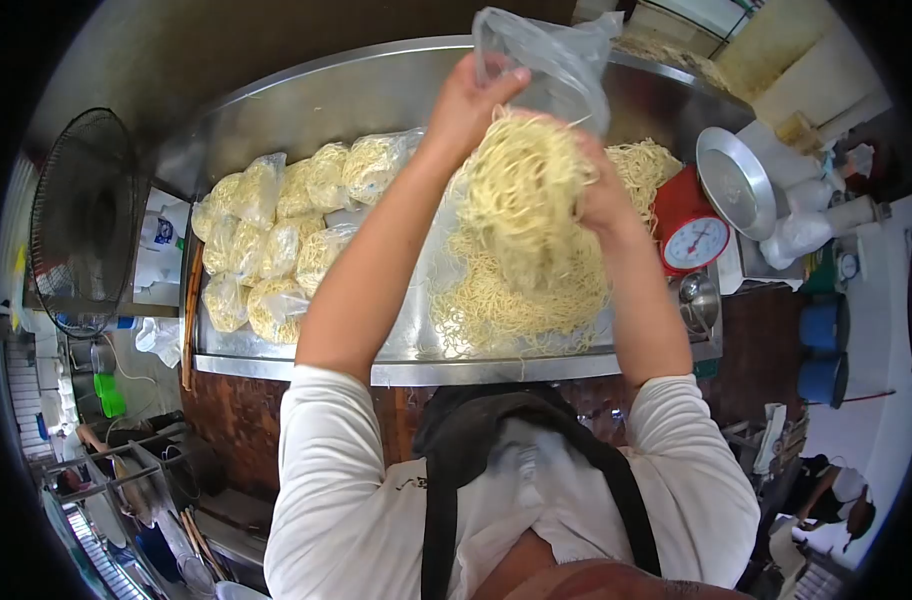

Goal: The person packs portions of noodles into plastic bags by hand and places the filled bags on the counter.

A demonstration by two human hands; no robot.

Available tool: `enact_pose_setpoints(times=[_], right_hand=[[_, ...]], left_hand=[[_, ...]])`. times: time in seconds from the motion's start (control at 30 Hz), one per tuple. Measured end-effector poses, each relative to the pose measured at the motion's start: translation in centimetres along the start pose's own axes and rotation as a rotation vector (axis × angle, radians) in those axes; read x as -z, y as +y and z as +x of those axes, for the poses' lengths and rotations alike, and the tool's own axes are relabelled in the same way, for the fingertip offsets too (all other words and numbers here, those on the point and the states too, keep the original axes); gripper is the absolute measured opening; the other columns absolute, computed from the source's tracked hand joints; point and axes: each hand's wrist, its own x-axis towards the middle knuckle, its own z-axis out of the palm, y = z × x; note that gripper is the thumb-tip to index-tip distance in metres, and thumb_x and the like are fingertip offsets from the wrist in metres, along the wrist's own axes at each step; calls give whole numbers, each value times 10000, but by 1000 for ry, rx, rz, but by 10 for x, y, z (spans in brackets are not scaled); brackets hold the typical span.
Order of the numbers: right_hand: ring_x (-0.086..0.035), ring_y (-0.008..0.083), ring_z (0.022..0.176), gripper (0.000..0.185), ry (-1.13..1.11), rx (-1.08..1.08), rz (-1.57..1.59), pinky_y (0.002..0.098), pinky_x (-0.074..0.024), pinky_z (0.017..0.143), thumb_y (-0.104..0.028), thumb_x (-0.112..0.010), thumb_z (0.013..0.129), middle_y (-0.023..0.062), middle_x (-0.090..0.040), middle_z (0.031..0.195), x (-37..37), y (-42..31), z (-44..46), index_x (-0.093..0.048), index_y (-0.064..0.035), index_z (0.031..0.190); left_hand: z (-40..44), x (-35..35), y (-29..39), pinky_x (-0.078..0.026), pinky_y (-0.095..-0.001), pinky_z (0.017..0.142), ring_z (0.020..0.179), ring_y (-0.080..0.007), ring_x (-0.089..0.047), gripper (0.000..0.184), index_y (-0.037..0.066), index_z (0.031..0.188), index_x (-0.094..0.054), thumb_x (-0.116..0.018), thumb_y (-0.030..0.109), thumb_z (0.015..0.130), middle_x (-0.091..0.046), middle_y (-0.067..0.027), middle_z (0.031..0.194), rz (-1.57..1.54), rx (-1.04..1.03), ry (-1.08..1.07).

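My left hand [473, 105] grips the edge of a clear plastic bag [566, 70] at the far side of the metal tray. A large clump of yellow noodles [526, 185] hangs from my right hand [604, 190], whose fingers are partly hidden behind it. The clump is raised beside the bag and blurred at its lower end. Beneath it, a loose pile of noodles [521, 315] spreads over the metal tray [406, 340]. More loose noodles [644, 168] lie at the tray's right end.
Several bagged noodle portions [281, 245] fill the tray's left side. A red dial scale [691, 225] with a round metal pan [736, 183] stands at the right, near a metal bowl [698, 300]. A fan [83, 222] is at left; another person [834, 495] appears far right.
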Motion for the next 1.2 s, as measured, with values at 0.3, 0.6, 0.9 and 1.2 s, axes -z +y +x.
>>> enact_pose_setpoints(times=[0.3, 0.6, 0.9, 1.2], right_hand=[[-640, 225, 1041, 457, 288, -253, 426, 350, -569, 843, -237, -605, 940, 117, -620, 1201, -45, 48, 10, -503, -80, 1358], [-627, 313, 1047, 565, -582, -573, -1284, 389, -496, 916, -129, -685, 815, 194, -620, 1162, -32, 221, -43, -535, -134, 1359], [-640, 250, 916, 445, -174, -510, -487, 347, -522, 783, -97, -640, 842, 158, -655, 1042, -42, 286, -5, -584, -78, 1283], [-616, 182, 908, 392, 206, -1016, 87, 321, -520, 748, -92, -608, 883, 115, -631, 1093, -26, 223, -76, -572, -36, 1269]], left_hand=[[-186, 32, 13, -478, -381, 534, 591, -279, -607, 250, 57, 1061, -722, -655, 64, 821, -611, -118, 690, 418, -617, -15], [-292, 52, -172, -498, -493, 670, 804, -421, -644, 346, 48, 1213, -589, -572, 13, 869, -664, -255, 909, 621, 665, 103], [-308, 5, -164, -525, -429, 717, 774, -373, -669, 151, 33, 1078, -583, -544, 122, 963, -664, -204, 825, 341, 431, -35], [-254, 46, -157, -405, -459, 1018, 1168, -393, -525, 567, 43, 1216, -563, -776, 121, 696, -551, -205, 1271, 687, 19, -206]])
